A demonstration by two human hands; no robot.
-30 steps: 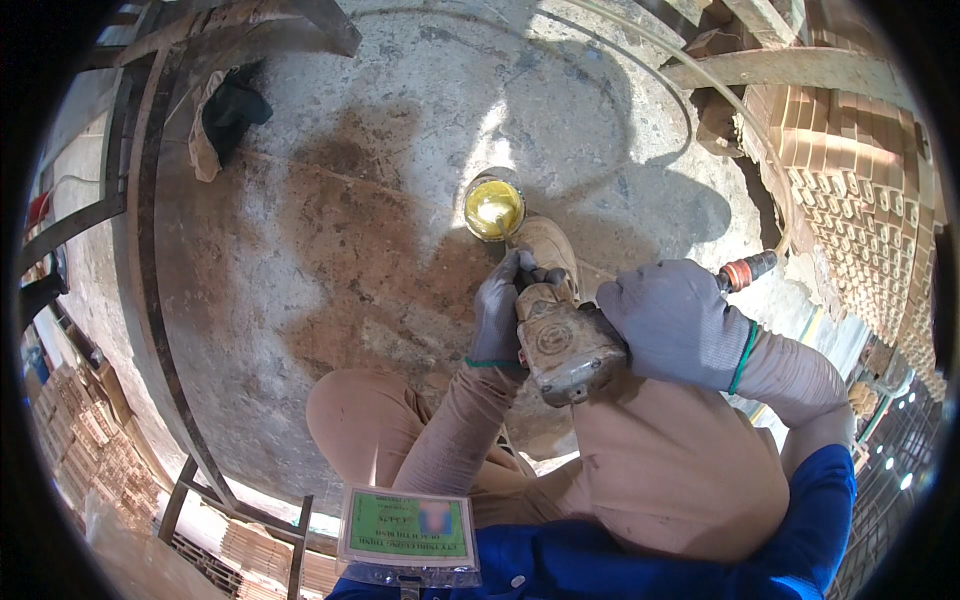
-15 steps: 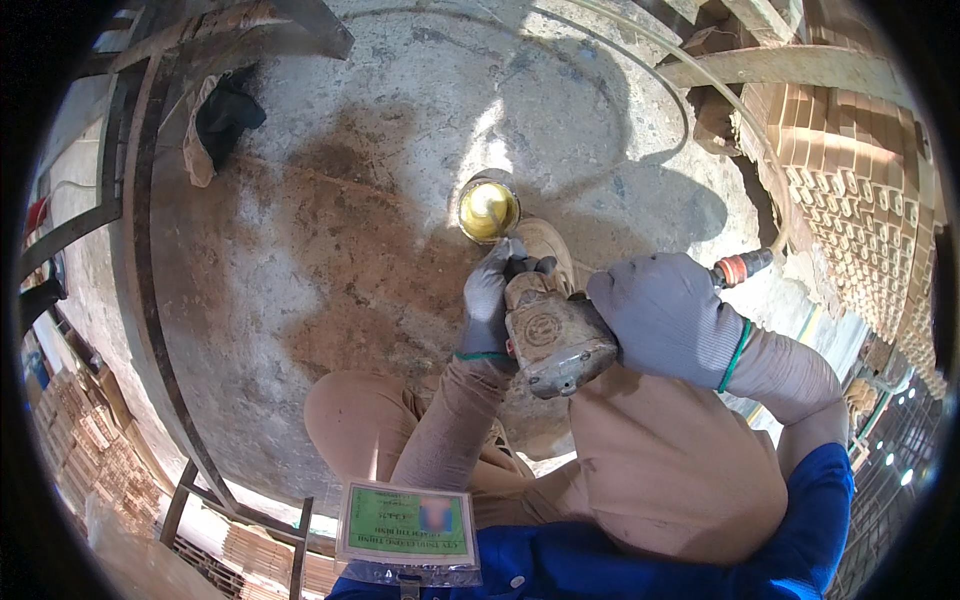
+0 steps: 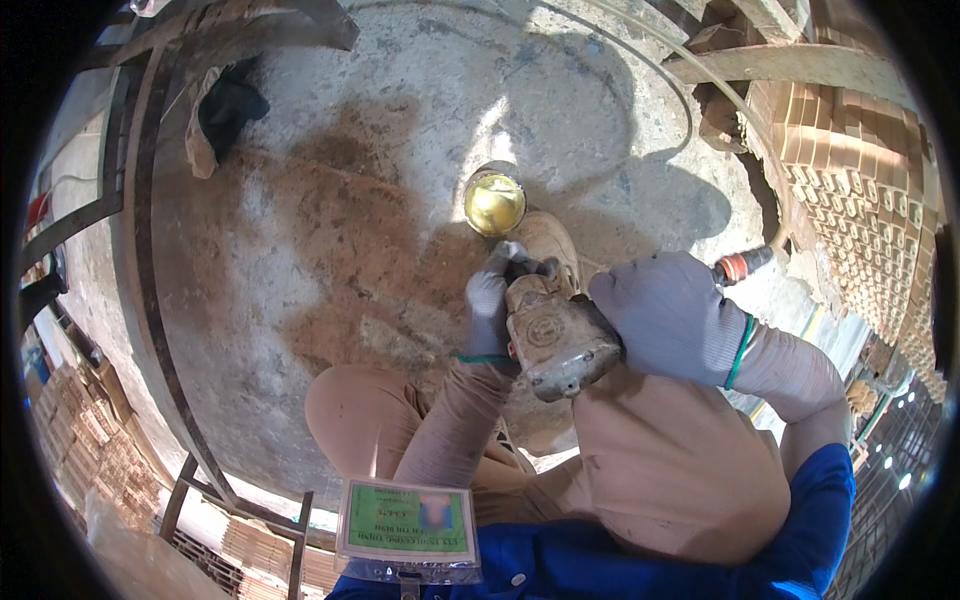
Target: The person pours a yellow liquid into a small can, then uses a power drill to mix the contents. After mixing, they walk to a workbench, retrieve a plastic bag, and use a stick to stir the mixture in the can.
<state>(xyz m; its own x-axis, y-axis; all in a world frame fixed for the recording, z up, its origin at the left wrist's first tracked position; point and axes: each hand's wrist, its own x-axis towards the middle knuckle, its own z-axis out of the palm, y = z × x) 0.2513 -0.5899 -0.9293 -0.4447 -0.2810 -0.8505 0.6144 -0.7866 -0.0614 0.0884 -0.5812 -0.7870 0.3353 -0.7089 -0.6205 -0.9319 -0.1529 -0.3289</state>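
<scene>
A scuffed grey, pistol-shaped air tool (image 3: pixel 560 343) is held level over my lap, its broad rear end toward me. My right hand (image 3: pixel 665 315), in a grey knitted glove with a green cuff, wraps its handle. At the far end, the gloved fingers of my left hand (image 3: pixel 489 298) close around the dark front part of the tool; exactly what they pinch is hidden. From below my right fist sticks out a red and black hose coupling (image 3: pixel 742 267). Just beyond my left hand, a round tin (image 3: pixel 494 204) of yellowish liquid stands on the floor beside my shoe (image 3: pixel 550 247).
A pale air hose (image 3: pixel 745 105) curves along the upper right, casting a shadow. Stacked wooden pieces (image 3: pixel 850 215) rise on the right beside timber beams. A dark metal frame (image 3: pixel 145 250) runs down the left, with a dark cloth (image 3: pixel 232 105) near it. My badge (image 3: pixel 408 525) hangs in front.
The view has shifted slightly, and the surface of the liquid in the tin looks different. Both hands keep the same hold on the air tool.
</scene>
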